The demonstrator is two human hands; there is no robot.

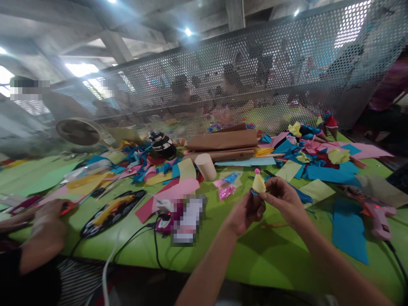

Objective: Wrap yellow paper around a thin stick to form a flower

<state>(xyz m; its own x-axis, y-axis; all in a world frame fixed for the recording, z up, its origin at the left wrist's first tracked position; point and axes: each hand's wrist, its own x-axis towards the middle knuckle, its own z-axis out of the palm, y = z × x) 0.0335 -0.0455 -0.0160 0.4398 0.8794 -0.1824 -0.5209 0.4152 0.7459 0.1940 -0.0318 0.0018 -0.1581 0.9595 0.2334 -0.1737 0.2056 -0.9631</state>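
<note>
A small cone of pale yellow paper (259, 182) with a pink ball at its tip stands upright between my two hands, a bit of blue at its lower edge. My left hand (247, 211) is closed round its lower part. The fingers of my right hand (280, 194) pinch the cone's right side. Around them on the green table (223, 259) lie small clear packets of pink (226, 192) and blue (232, 178) pieces and sheets of yellow paper (288, 171).
A pink glue gun (381, 221) and blue paper (349, 231) lie at right. At left are a phone (188, 221), a power strip (164, 224), cables, a black oval tray (111, 212) and another person's hand (54, 212). Behind stand a paper roll (205, 166) and brown paper (223, 140).
</note>
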